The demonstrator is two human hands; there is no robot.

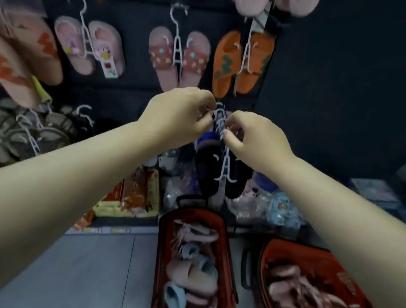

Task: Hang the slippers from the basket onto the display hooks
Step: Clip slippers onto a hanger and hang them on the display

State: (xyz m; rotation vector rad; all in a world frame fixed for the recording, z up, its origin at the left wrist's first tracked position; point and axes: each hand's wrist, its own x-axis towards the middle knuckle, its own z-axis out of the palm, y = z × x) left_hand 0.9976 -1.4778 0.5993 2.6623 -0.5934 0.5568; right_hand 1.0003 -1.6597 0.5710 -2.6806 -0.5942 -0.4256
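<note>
A pair of black slippers [235,176] hangs from a white plastic hanger [225,165] in front of the dark display wall. My left hand [178,114] and my right hand [253,139] both pinch the top of that hanger, where several white hanger hooks [218,119] bunch together on a display hook. Blue slippers [207,139] show just behind. Below stand two red baskets: one [162,249] holds pink and light blue slippers, the other [265,270] holds pink slippers.
Pairs hang on the wall above: pink [89,47], pink with brown straps [178,59], orange [242,63]. Grey sandals [19,127] hang at the left. Bagged slippers [277,207] and red packets [137,191] lie on the low shelf. Grey floor [93,273] lies beneath.
</note>
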